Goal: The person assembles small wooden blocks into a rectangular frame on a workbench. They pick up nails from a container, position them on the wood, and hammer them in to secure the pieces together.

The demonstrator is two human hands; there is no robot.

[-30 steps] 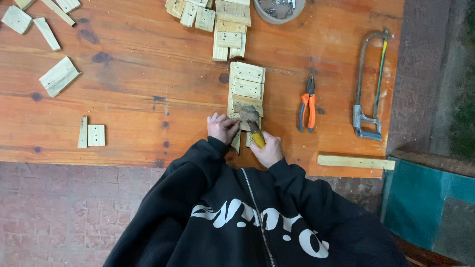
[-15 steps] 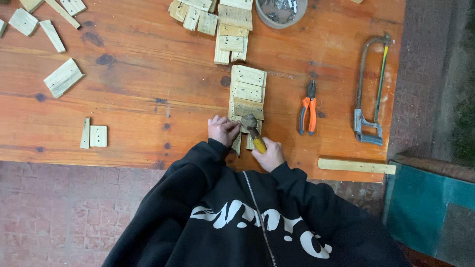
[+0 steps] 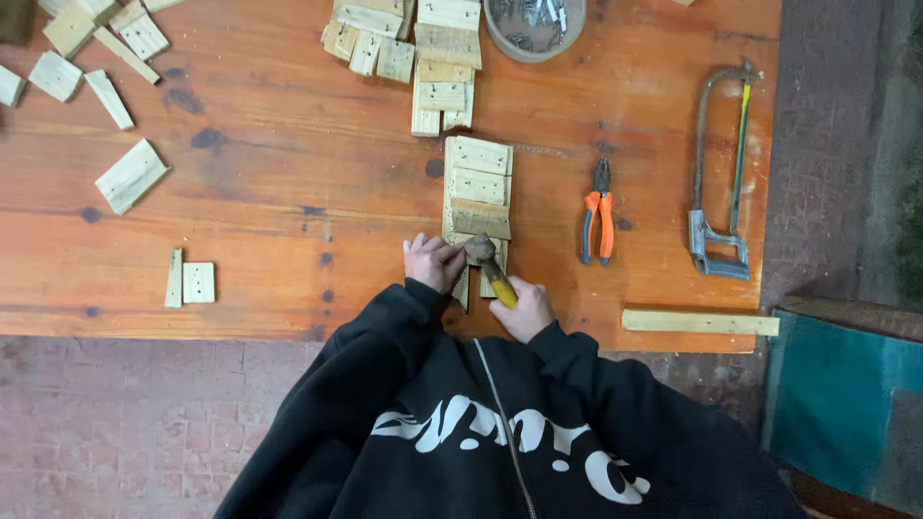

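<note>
Right hand [image 3: 524, 309]: clenched round the yellow handle of a hammer [image 3: 488, 266], near the tabletop's near edge.
Hammer: head rests over the near end of the slatted wooden piece [image 3: 478, 197], handle slanting back to the right.
Left hand [image 3: 435, 262]: curled, fingers pressed at the piece's near left corner; what it pinches is too small to tell.
Slatted wooden piece: mid-tabletop, running near to far, short slats laid across it.
Tabletop [image 3: 288, 183]: orange-stained boards.
Pliers [image 3: 598, 211]: orange-handled, just right of the piece.
Hacksaw [image 3: 719, 173]: further right.
Round container [image 3: 535, 27]: at the far edge, holding small metal bits.
Wood offcuts [image 3: 96, 67]: scattered far left.
Wooden strip [image 3: 699, 323]: near right edge.
</note>
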